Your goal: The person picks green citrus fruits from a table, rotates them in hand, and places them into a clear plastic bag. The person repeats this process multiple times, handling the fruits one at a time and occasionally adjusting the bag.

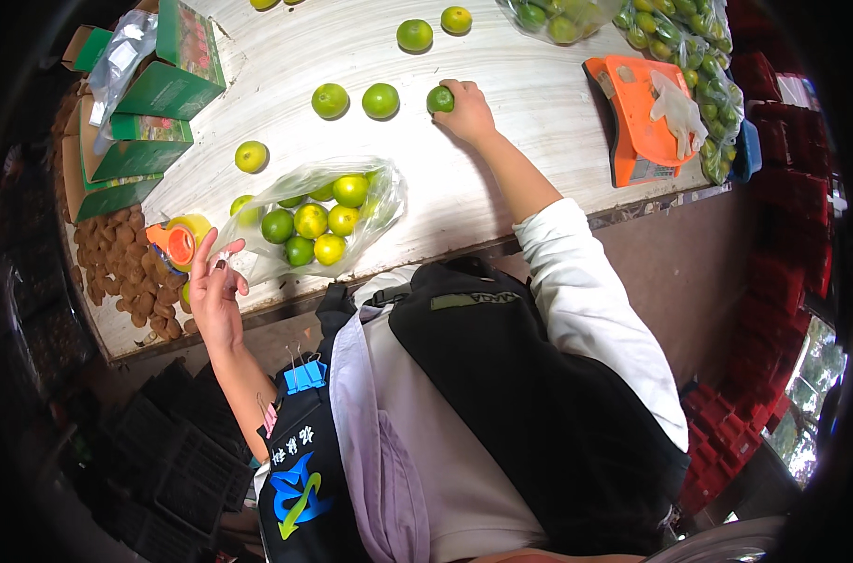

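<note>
My right hand (465,109) grips a green citrus fruit (440,99) on the pale wood-grain table. Towards the left, a clear plastic bag (387,204) lies with its mouth spread, several green and yellow citrus fruits (311,221) inside. My left hand (219,295) pinches a gathered edge of this bag between thumb and a finger, other fingers raised. Two loose green fruits, one (380,100) nearer my right hand and another (330,100) beside it, sit in a row. A yellowish fruit (250,156) rests behind the bag.
An orange weighing scale (637,105) with a glove (677,116) on its pan stands at right. Filled fruit bags (707,91) line the far right. Green cartons (166,77), a tape dispenser (180,243) and brown fruits (124,260) occupy the left. Red crates (771,281) are stacked beyond the table.
</note>
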The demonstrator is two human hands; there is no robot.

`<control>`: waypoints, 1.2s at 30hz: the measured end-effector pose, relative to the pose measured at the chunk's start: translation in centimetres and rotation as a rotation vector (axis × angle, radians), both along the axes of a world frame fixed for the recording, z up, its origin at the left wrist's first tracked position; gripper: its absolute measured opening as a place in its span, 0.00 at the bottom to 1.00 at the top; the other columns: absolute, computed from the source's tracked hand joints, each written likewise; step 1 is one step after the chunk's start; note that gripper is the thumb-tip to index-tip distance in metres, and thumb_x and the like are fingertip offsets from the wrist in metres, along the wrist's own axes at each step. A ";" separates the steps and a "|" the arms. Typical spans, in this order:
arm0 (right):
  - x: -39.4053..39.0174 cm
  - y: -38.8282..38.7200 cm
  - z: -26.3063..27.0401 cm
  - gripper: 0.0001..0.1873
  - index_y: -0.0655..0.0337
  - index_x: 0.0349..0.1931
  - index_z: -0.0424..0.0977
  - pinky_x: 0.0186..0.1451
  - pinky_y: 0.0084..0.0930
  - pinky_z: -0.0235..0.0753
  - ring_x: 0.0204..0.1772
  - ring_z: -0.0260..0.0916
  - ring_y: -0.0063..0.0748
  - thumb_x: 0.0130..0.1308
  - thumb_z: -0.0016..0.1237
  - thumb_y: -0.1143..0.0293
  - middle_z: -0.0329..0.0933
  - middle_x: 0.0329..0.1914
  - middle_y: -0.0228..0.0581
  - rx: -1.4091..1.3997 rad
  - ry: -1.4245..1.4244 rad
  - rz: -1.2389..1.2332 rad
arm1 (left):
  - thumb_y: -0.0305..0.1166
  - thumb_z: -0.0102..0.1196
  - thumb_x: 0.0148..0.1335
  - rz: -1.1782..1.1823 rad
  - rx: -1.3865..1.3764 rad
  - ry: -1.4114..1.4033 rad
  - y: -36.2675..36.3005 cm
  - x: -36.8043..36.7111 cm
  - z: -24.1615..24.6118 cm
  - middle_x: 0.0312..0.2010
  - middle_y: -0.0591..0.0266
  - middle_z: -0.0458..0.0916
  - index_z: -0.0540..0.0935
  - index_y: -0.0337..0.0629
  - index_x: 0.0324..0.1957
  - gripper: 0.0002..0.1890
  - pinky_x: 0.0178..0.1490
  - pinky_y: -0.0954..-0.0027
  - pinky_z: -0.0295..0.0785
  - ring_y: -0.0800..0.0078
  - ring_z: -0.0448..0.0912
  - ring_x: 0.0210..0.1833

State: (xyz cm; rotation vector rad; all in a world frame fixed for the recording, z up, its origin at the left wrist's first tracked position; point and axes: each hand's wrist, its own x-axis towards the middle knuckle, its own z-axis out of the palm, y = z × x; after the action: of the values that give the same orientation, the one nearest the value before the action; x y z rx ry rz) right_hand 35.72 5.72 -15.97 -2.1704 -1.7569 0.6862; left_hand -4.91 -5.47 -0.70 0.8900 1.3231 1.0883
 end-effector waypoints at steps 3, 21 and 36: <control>-0.1 -0.1 1.7 0.34 0.61 0.62 0.58 0.51 0.28 0.74 0.51 0.71 0.39 0.55 0.55 0.68 0.66 0.58 0.48 -0.091 1.032 -0.230 | 0.22 0.42 0.60 0.000 -0.031 0.002 -0.2 0.0 0.3 0.44 0.50 0.79 0.66 0.35 0.61 0.24 0.29 0.82 0.65 0.83 0.67 0.23; -2.9 -3.8 7.0 0.26 0.64 0.57 0.61 0.37 0.23 0.79 0.35 0.75 0.32 0.67 0.43 0.54 0.74 0.42 0.48 -0.072 1.672 -0.090 | 0.27 0.45 0.64 -0.040 -0.114 0.094 -0.6 0.1 0.6 0.45 0.53 0.79 0.67 0.36 0.61 0.22 0.36 0.79 0.67 0.81 0.72 0.27; -9.6 6.5 1.2 0.35 0.48 0.64 0.59 0.70 0.52 0.47 0.67 0.56 0.44 0.56 0.54 0.55 0.64 0.62 0.48 0.087 -0.141 0.463 | 0.25 0.45 0.64 -0.025 -0.124 0.073 -0.6 0.1 0.5 0.44 0.54 0.79 0.68 0.35 0.60 0.21 0.35 0.80 0.69 0.82 0.72 0.27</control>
State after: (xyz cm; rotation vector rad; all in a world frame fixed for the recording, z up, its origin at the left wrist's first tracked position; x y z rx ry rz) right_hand 26.14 12.20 -14.78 -1.8042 -2.3492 0.5474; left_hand -4.82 -6.11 -0.23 0.8582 1.4207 0.9511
